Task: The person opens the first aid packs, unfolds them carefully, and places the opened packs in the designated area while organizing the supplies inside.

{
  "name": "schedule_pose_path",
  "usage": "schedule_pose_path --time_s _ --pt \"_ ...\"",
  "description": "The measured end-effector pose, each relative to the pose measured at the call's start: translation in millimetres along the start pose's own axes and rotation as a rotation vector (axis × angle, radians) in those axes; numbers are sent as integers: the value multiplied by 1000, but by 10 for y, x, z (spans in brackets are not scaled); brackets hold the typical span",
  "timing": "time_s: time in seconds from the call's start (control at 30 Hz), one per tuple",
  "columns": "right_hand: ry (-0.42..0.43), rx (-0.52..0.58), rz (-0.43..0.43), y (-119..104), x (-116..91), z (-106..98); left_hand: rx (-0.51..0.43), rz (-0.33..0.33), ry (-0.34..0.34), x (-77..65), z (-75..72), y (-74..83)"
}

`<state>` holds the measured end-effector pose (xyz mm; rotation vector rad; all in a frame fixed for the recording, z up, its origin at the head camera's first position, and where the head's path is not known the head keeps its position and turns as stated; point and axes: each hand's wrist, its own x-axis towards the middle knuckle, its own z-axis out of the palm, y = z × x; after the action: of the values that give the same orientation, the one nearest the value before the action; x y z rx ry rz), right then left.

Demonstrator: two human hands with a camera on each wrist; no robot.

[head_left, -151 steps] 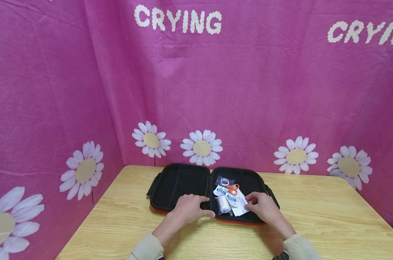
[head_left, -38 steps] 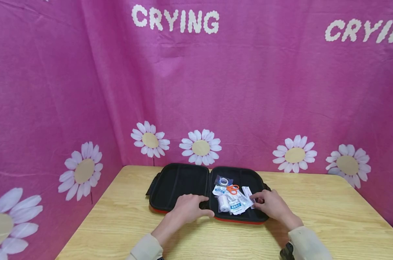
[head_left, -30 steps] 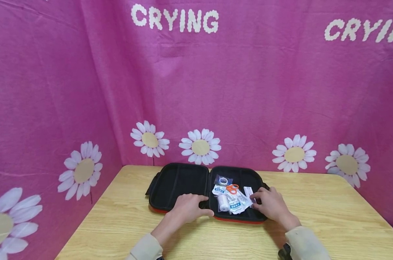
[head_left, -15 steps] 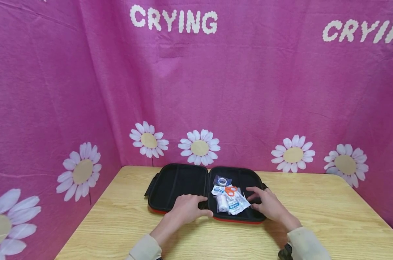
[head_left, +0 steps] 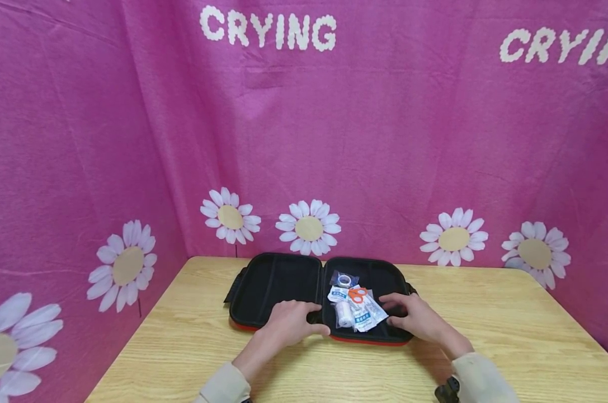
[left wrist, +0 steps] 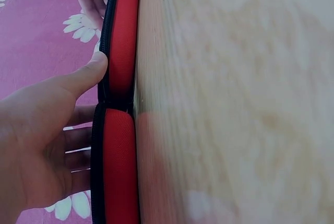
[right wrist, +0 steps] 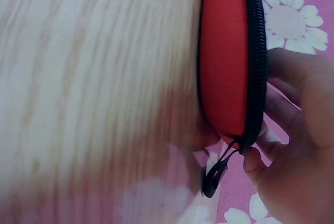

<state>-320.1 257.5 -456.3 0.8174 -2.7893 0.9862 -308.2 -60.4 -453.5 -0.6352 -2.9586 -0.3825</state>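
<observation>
A black-lined zip case [head_left: 296,288] with a red outer shell [left wrist: 121,36] lies unfolded on the table. Its right half holds orange-handled scissors [head_left: 357,295], white-and-blue sachets [head_left: 368,316], a bagged white bandage roll [head_left: 343,314] and a ring of white tape [head_left: 344,280] in a clear bag. My left hand [head_left: 293,323] rests at the hinge on the near side, thumb touching the rim and fingers reaching over the inside. My right hand [head_left: 416,319] hovers at the right half, its fingers spread apart beside the sachets, with nothing visible between them.
The wooden table [head_left: 304,369] extends in front of the case and to both sides. A pink curtain [head_left: 374,140] with daisies hangs behind and at the left. A black zipper pull [right wrist: 214,177] dangles from the case's corner near my right hand.
The narrow white packet my right fingers pinched has left them and no longer shows separately at the right of the pile. Those fingers have spread. The left hand has stayed at the hinge.
</observation>
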Motion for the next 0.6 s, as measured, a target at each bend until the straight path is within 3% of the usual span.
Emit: schedule_pose_path --time_s 0.23,0.6 --pt "0 64 23 -30 -6 -33 13 3 11 1 -7 5" --pt "57 -47 60 -43 31 29 6 -1 3 1 13 -4"
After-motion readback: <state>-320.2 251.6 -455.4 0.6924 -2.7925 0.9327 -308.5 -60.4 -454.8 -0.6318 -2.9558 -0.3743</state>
